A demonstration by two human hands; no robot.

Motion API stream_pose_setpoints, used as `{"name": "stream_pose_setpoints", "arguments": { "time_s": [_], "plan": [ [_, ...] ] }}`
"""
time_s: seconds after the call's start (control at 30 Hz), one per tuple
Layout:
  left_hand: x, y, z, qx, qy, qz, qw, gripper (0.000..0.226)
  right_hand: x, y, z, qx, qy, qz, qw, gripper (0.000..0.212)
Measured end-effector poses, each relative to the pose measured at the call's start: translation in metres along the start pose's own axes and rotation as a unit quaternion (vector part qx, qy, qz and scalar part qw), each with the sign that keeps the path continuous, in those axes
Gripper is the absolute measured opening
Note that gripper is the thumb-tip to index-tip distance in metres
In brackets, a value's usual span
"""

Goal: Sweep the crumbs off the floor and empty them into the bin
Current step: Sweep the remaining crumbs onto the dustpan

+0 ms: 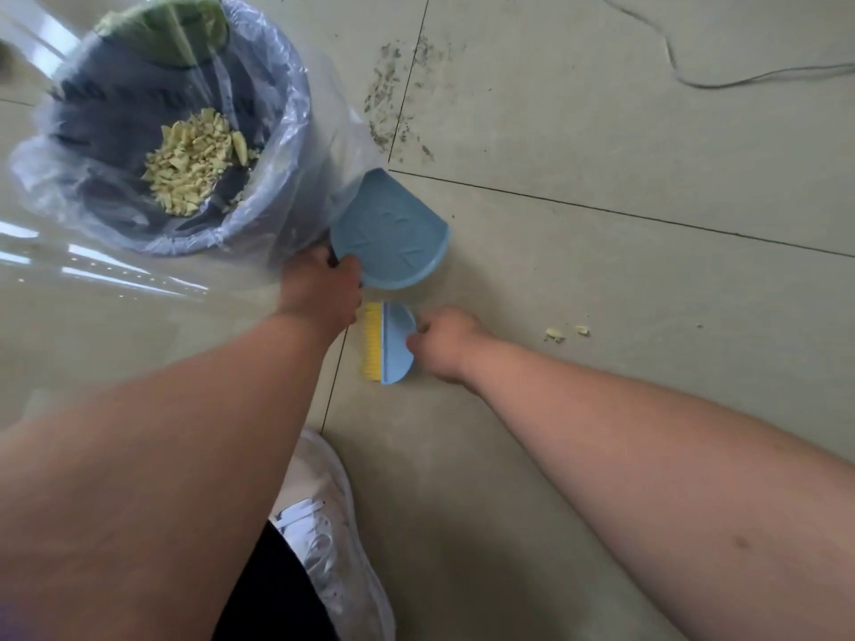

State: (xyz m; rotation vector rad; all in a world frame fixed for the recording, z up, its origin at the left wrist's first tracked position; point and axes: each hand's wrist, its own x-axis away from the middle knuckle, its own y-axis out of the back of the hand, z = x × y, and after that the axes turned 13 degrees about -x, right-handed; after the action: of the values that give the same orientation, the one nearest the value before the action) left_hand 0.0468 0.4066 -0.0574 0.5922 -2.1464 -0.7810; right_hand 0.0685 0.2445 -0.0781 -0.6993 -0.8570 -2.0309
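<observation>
My left hand (324, 291) grips the near end of a blue dustpan (393, 233), which is held next to the bin with its underside up. My right hand (444, 342) holds a small blue brush with yellow bristles (388, 342) just below the dustpan, low over the floor. The bin (287, 145), lined with a clear plastic bag, stands at the upper left with a heap of pale yellow crumbs (194, 161) inside. A few yellow crumbs (555, 334) lie on the tile floor to the right of the brush.
Dark specks of dirt (388, 99) spread along a tile joint beyond the dustpan. A grey cable (694, 81) runs across the floor at the upper right. My white shoe (333, 525) is at the bottom centre. A green object (162, 25) lies at the bin's far rim.
</observation>
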Motion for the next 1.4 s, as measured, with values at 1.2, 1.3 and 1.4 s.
{"name": "stream_pose_setpoints", "arguments": {
  "time_s": [1.2,1.3,1.4],
  "plan": [
    [0.007,-0.104,-0.052,-0.219,-0.149,0.155,0.952,0.021,0.156,0.132,-0.194,-0.547,-0.182,-0.366,0.730,0.025],
    [0.006,-0.088,-0.050,-0.230,-0.152,0.141,0.951,0.023,0.155,0.173,-0.195,-0.152,-0.104,-0.470,0.863,0.031],
    [0.006,-0.068,-0.037,-0.273,-0.166,0.143,0.937,0.022,0.143,0.186,-0.192,0.088,-0.057,-0.427,0.898,0.022]
  ]
}}
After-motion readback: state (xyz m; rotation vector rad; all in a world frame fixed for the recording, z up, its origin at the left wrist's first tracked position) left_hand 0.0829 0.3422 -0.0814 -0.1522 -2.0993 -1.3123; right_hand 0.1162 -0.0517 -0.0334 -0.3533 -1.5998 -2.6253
